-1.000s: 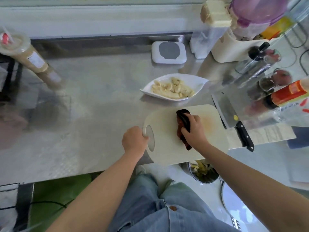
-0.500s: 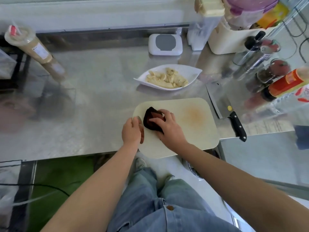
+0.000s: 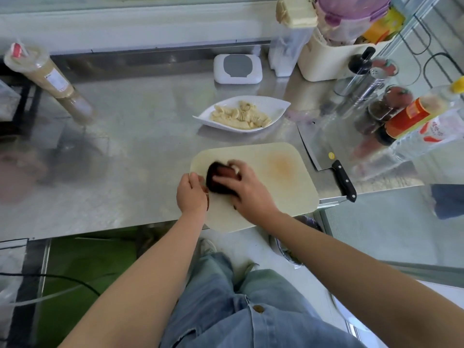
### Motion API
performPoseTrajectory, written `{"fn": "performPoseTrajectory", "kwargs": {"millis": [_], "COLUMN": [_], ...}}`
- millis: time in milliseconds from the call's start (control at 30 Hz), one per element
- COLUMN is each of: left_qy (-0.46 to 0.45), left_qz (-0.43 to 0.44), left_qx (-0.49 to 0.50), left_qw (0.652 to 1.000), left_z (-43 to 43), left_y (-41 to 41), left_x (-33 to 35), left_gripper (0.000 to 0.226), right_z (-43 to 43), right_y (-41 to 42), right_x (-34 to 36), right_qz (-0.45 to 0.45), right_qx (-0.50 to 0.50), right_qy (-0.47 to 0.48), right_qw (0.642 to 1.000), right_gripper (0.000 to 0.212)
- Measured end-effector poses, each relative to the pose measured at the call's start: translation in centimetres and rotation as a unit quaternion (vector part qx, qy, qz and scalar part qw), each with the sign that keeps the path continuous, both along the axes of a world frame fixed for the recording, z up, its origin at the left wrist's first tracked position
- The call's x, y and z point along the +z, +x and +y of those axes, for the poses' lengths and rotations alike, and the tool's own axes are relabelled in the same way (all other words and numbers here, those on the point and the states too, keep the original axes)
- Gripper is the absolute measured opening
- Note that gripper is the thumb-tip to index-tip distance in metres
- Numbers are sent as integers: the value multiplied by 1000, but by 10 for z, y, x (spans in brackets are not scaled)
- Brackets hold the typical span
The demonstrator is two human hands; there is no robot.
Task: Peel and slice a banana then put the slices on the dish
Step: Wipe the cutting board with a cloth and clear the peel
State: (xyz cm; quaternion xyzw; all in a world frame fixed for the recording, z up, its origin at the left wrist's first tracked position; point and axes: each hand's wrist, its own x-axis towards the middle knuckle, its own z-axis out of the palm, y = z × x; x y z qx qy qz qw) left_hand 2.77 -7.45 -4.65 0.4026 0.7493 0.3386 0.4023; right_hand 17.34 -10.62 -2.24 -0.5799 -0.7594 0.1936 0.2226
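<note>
Banana peel (image 3: pixel 218 179) beneath curled right fingers (image 3: pixel 232 169); left fingers (image 3: pixel 194 178) round board (image 3: pixel 276 194) edge

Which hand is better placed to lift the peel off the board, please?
Probably the right hand: its fingers curl over the dark peel on the board, so it need only lift. The left hand grips the board's left edge, steadying it.

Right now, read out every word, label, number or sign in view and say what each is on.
No text can be read.
Sticker on drink cup: print too small.
Orange label on sauce bottle: blurred.
Red print on clear bottle: blurred.
Yellow sticker on cleaver: too small.
Cutting board, dark object on it: no print seen.
</note>
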Motion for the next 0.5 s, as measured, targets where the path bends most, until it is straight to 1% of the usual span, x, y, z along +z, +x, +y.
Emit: {"fn": "performPoseTrajectory", "kwargs": {"millis": [33, 67, 100, 200, 267, 300, 333, 367, 400, 433, 467, 500], "left_qy": [5, 10, 20, 35, 40, 45, 47, 49, 49, 49, 48, 48], "left_qz": [-1, 3, 9, 22, 27, 33, 38, 44, 44, 42, 30, 16], "left_qx": [-5, -10, -14, -11, -14, -18, -22, -24, -25, -25, -24, -20], "left_qw": [1000, 1000, 1000, 999, 999, 998, 998, 998, 998, 998, 998, 999], "left_z": [1, 0, 0, -3, -6, -7, -9, -9, -8, -6, -5, -3], "left_y": [-1, -2, -3, -4, -5, -7, -7, -8, -8, -8, -7, -6], "left_x": [0, 1, 1, 4, 6, 5, 7, 7, 8, 7, 9, 9], "left_gripper": [30, 30, 31, 33, 35, 35, 36, 36, 37, 36, 35, 34], "right_z": [-5, -8, -9, -9, -7, -4, -1, 1, 2, 2, 1, -2], "right_y": [-2, 3, 12, 52, 73, 75, 71, 60, 45, 29, 15, 5], "right_x": [-4, -8, -13, -23, -22, -19, -13, -5, 3, 9, 13, 14], "right_qz": [-30, -45, -47, -52, -60, -54, -38, -15, 7, 19, 10, -17], "right_qx": [25, 23, -3, -142, -247, -289, -311, -299, -255, -189, -116, -49], "right_qy": [-1, 0, -4, -61, -110, -122, -115, -81, -34, 3, 23, 31], "right_qw": [999, 999, 999, 987, 961, 948, 943, 951, 966, 982, 993, 998], "right_gripper": [52, 53, 54, 54, 53, 53, 52, 51, 51, 52, 51, 48]}}
